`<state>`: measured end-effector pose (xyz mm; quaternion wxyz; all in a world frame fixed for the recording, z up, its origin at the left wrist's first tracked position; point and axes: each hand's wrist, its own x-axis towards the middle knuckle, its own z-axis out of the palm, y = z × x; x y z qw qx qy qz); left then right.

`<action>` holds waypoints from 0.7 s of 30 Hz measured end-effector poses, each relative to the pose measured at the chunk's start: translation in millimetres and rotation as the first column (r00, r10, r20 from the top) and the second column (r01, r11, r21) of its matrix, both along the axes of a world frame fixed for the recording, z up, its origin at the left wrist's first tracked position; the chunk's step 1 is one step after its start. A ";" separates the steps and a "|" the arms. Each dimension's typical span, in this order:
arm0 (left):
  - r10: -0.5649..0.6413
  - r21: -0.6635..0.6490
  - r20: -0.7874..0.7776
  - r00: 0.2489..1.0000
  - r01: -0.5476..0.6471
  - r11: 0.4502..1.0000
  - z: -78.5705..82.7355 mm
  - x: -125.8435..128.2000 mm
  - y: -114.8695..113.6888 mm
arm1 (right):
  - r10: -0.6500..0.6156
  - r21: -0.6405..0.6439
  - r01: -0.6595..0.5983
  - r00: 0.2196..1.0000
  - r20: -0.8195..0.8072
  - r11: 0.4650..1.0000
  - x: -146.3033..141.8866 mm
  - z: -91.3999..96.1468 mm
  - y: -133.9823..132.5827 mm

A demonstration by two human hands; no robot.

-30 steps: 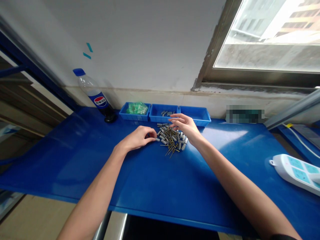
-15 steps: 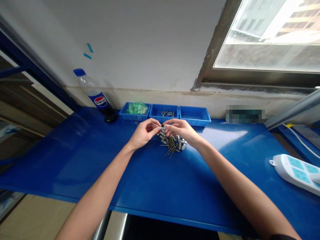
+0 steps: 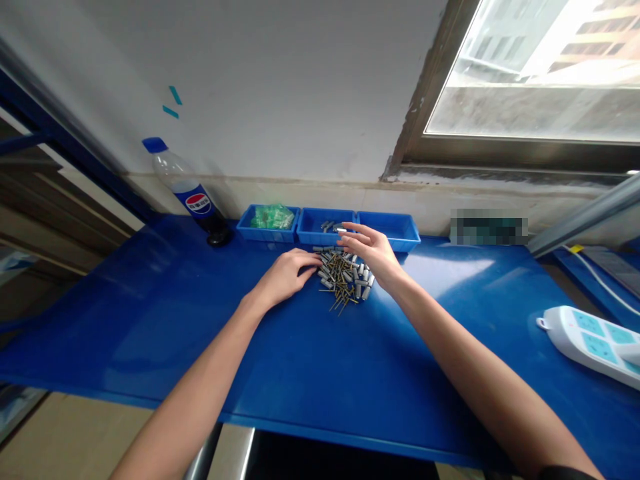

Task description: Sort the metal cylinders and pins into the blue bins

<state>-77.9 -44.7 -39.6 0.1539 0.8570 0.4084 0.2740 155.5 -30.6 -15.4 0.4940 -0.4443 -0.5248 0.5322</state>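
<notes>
A mixed pile of grey metal sleeves point(image 3: 361, 289) and thin brass-coloured screws point(image 3: 342, 293) lies on the blue table. At the pile's left edge is my left hand point(image 3: 286, 275), its fingers curved and thumb a little apart; I see nothing held in it. My right hand point(image 3: 373, 252) hovers above the pile's far right side, fingers stretched out toward the middle blue bin point(image 3: 313, 235). Several grey metal pieces point(image 3: 327, 226) lie in that bin, one bright piece right by my right fingertips.
A left bin point(image 3: 265, 233) holds a green plastic bag point(image 3: 273, 216); a right bin point(image 3: 395, 230) adjoins the middle one. A cola bottle point(image 3: 199, 203) stands at the back left. On the right lies a white power strip point(image 3: 565, 323). A wall and window frame point(image 3: 500, 152) rise behind.
My hands have parted from a grey piece they held together. My left hand came down to the pile's left edge; my right hand moved up toward the middle bin, fingers spread.
</notes>
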 end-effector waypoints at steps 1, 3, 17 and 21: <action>-0.011 0.002 -0.024 1.000 0.011 1.000 -2.1 -0.6 0.7 | 0.007 -0.004 -0.007 1.000 0.003 1.000 0.3 0.9 -0.3; -0.006 0.006 -0.055 0.998 0.007 1.000 -4.4 -0.9 1.2 | 0.023 -0.016 -0.023 1.000 0.014 1.000 0.3 1.8 -1.0; 0.179 -0.024 -0.047 0.983 -0.180 0.983 3.6 2.9 -3.5 | 0.074 -0.054 -0.071 0.996 0.058 0.996 0.5 0.0 -2.4; 0.238 -0.080 0.167 0.957 -0.228 0.970 5.5 6.2 -5.1 | 0.071 -0.058 -0.067 0.995 0.067 0.996 -0.3 0.9 -2.7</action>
